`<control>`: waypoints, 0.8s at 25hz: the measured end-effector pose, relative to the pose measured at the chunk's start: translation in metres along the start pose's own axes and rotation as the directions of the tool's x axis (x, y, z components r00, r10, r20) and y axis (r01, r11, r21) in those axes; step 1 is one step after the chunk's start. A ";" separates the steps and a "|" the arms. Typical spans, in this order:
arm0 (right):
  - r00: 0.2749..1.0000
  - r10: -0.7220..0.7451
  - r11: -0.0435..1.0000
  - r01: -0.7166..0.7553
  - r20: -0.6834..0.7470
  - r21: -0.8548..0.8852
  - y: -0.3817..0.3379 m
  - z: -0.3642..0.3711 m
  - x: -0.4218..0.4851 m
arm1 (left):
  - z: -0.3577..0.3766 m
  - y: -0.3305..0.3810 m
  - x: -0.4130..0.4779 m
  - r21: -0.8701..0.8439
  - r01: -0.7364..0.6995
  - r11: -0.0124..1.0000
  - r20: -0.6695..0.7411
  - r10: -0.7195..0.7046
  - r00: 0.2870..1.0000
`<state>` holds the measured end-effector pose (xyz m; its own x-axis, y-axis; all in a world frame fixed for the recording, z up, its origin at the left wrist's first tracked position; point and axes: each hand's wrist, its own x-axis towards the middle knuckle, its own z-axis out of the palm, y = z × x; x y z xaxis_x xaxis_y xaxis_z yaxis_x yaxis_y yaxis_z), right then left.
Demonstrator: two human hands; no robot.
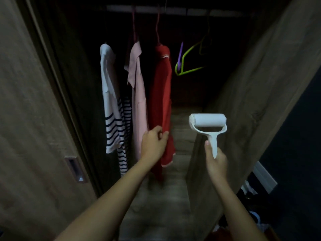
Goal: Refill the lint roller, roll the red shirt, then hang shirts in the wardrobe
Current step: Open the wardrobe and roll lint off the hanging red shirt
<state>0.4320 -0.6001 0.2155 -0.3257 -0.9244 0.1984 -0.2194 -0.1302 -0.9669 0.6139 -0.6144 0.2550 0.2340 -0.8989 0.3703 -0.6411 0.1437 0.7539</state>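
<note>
A red shirt (160,94) hangs on a hanger from the rail (173,11) inside the dark wardrobe. My left hand (153,142) pinches the shirt's lower edge. My right hand (216,160) grips the handle of a white lint roller (207,121), held upright to the right of the shirt and not touching it. Left of the red shirt hang a pink shirt (138,94) and a white shirt with navy stripes (112,108).
Two bare hangers, green (189,66) and purple (180,53), hang at the rail's right end. A sliding door (34,119) with a recessed handle (76,169) stands at left; a wooden side panel (251,105) at right. Clutter lies on the floor at far right (250,190).
</note>
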 end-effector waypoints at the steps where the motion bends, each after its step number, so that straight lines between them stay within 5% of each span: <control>1: 1.000 -0.015 1.000 0.015 0.017 0.003 -0.001 0.000 0.010 | -0.010 -0.004 -0.004 -0.037 -0.005 0.999 -0.083 0.002 0.997; 5: 0.991 -0.036 0.999 0.031 0.133 0.036 0.002 0.033 0.032 | -0.077 -0.036 0.006 0.028 0.073 0.997 -0.378 -0.057 0.924; 8: 0.956 -0.008 0.979 -0.053 0.294 0.199 0.008 0.071 0.018 | -0.128 -0.060 0.017 0.275 0.093 0.957 -0.486 0.055 0.872; 11: 0.900 -0.128 0.959 0.005 0.416 0.285 -0.011 0.113 0.009 | -0.156 -0.076 0.031 0.405 0.074 0.911 -0.540 0.174 0.823; 15: 0.838 -0.371 0.909 0.240 0.400 0.340 -0.079 0.176 0.011 | -0.179 -0.096 0.042 0.314 0.070 0.947 -0.581 0.134 0.803; 20: 0.824 -0.426 0.899 0.336 0.374 0.282 -0.102 0.228 0.019 | -0.196 -0.105 0.053 0.199 0.005 0.980 -0.550 0.108 0.828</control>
<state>0.6576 -0.6860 0.2818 0.1684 -0.8404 0.5151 -0.0475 -0.5288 -0.8474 0.8370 -0.5958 0.3016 0.5266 -0.5011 0.6867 -0.7729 0.0541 0.6322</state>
